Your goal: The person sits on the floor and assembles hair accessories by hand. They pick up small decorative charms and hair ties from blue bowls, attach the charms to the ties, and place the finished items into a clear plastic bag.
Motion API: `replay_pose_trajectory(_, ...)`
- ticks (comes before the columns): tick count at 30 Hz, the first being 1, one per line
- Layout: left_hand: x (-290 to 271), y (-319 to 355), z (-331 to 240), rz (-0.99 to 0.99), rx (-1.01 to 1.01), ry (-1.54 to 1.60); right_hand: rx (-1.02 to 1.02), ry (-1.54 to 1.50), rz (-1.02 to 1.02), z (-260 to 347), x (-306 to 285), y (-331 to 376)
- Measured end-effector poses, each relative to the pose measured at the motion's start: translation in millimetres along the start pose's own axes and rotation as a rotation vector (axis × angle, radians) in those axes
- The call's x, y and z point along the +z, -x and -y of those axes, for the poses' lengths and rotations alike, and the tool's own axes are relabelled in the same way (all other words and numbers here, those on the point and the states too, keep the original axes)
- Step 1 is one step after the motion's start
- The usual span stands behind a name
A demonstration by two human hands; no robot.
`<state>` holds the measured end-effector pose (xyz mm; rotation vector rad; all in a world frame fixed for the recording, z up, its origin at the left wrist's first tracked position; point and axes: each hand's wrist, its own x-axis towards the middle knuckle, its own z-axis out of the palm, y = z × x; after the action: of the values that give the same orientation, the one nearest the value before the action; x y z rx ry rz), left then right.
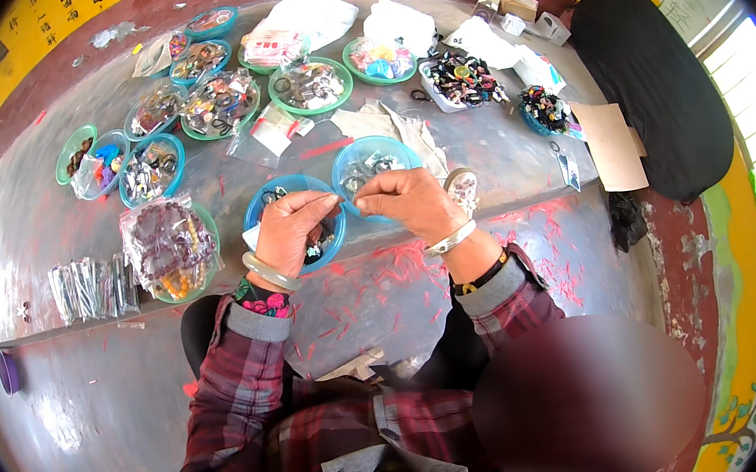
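My left hand (pixel 292 230) is above a blue basket (pixel 253 212) of small dark and light pieces, its thumb and forefinger pinched together. Close by on the right, my right hand (pixel 411 202) pinches in the same way, over the near edge of a lighter blue basket (pixel 413 154) with small metallic pieces. The fingertips of both hands point at each other across a small gap. Whatever they hold is too small to make out. A pale bangle (pixel 272 274) circles my left wrist and a silvery bangle (pixel 451 239) my right.
Several baskets of trinkets, such as a green basket (pixel 348 89), stand farther back. To the left lie a bag of beads (pixel 168 241) and clear packets (pixel 90 289). Toward the right are a white tub (pixel 461 80) of dark pieces, a cardboard sheet (pixel 609 149) and a black padded oval (pixel 650 88).
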<state>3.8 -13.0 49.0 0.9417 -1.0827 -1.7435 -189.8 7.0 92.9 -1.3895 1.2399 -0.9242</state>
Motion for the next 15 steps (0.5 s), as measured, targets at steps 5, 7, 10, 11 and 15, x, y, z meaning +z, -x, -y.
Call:
replay_pose_trajectory(5,-1.1,2.5,-1.2,0.060,0.040,-0.041,-0.019,0.018,-0.028,1.2,2.2,4.6)
replay_pose_trajectory(7,0.7,4.6,-1.9,0.075,0.032,-0.018,-0.006,0.018,-0.053,1.5,1.0,7.2)
replay_pose_trajectory(10,2.5,3.5,-0.9,0.123,0.029,0.011,0.004,0.028,-0.085,-1.4,-2.3,11.4)
replay_pose_trajectory(11,1.9,2.9,0.7,0.140,0.030,0.019,-0.004,0.042,-0.095,0.5,-2.1,12.8)
replay_pose_trajectory(15,-1.3,-1.7,8.4,0.192,-0.016,-0.025,0.005,0.122,-0.114,5.7,-3.0,16.5)
